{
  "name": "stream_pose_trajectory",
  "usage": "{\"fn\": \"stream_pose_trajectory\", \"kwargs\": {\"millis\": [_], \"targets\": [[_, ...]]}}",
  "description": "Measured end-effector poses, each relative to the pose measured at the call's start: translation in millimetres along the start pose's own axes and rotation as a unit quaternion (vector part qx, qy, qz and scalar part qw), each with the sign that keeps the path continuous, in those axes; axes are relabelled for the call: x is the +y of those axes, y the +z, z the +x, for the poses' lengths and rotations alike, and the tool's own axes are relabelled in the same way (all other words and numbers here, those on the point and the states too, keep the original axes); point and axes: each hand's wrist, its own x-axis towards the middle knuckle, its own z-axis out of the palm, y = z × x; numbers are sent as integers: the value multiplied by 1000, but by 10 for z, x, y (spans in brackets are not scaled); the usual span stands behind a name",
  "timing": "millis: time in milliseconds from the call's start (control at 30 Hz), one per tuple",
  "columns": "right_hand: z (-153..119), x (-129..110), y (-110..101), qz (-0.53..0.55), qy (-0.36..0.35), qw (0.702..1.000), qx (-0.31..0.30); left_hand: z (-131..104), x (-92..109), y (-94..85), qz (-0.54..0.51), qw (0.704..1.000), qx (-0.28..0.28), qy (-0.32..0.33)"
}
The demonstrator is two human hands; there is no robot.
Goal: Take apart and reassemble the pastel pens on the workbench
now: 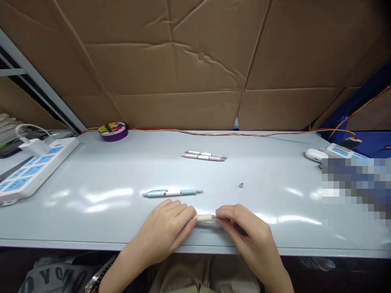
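The left grip is closed around the cream pen, just front-right of the blue pen; the right grip pinches its metal tip between thumb and fingertips. That pinch covers very little metal, so smooth fingers could slip off, or a sideways pull could bend the tip. A sudden release might send small parts off the worktop, and a stray knuckle could sweep away the grey bit, right of the blue pen.
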Motion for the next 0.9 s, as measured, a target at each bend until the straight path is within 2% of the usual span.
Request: {"fn": "stream_pose_trajectory", "kwargs": {"millis": [400,567,667,800,900], "targets": [[-15,-23,-23,2,-12,999,38,-9,-5,-9,22,1000,1,-2],[-31,-31,-21,1,19,997,71,-23,-7,-3,17,1000,5,-2],[-40,-26,-24,4,44,992,114,-23,-8,1,8,1000,13,-9],[-36,-20,-17,4,109,976,187,-3,-12,6,-2,999,44,-24],[-23,-24,8,7,140,968,208,6,-25,3,-21,997,68,-40]]}}
